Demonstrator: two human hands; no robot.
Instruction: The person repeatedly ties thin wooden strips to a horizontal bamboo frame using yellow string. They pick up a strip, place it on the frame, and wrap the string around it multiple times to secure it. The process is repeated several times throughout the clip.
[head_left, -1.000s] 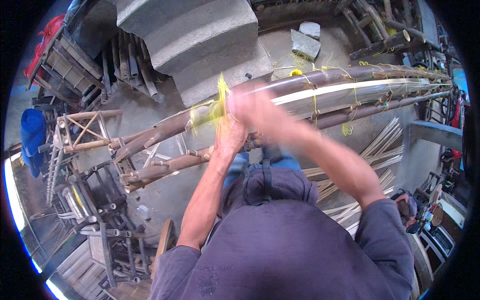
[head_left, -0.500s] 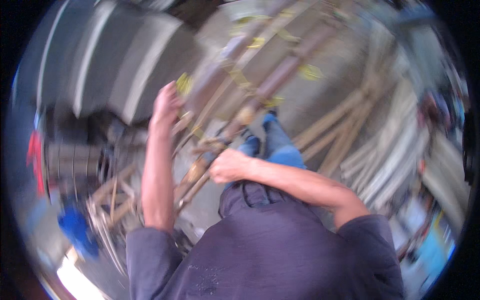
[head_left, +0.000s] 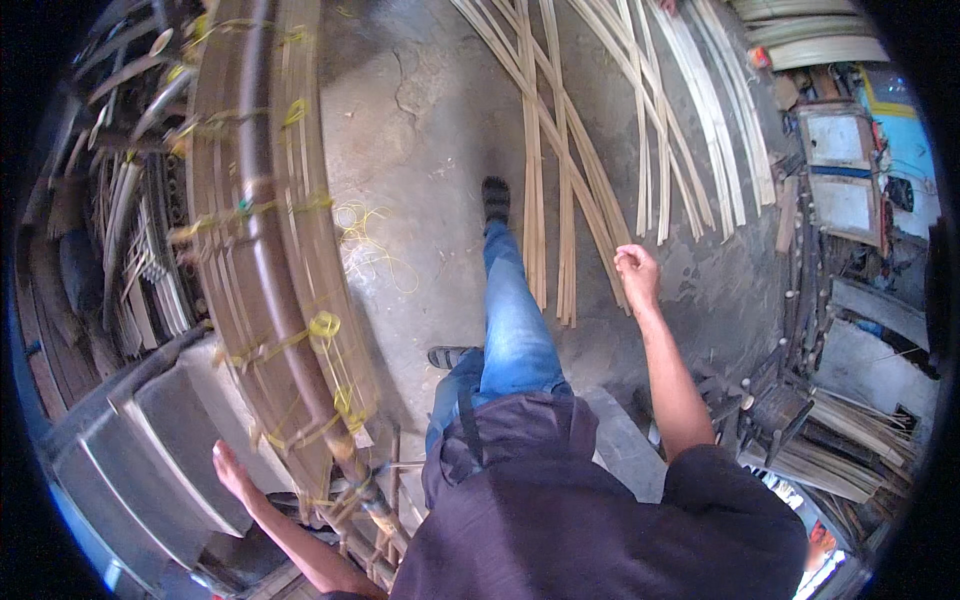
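My left hand (head_left: 233, 470) hangs at the lower left, fingers stretched out and nothing visible in it. Close to it are grey stair-like steps (head_left: 155, 440) and the near end of a long stack of wooden slats (head_left: 230, 240). A brown pole (head_left: 262, 190) lies along the slats, and yellow cord (head_left: 325, 325) is looped around both in several places. My right hand (head_left: 640, 275) swings out over the floor with its fingers curled in, and I see nothing in them. Just beyond it in view lie long, pale split-wood strips (head_left: 590, 200), crossing one another.
Loose yellow string (head_left: 375, 240) lies tangled on the concrete floor (head_left: 420, 130). Whiter strips (head_left: 710, 130) are spread at the upper right. A cabinet (head_left: 840, 140) stands along the right side, with bundled strips (head_left: 850, 440) lower down. Poles and wood pieces (head_left: 140, 240) crowd the left.
My view has turned, so the slats and pole now run up the left. My hands have gone from in front of me to wide apart at my sides. My legs are in mid-stride.
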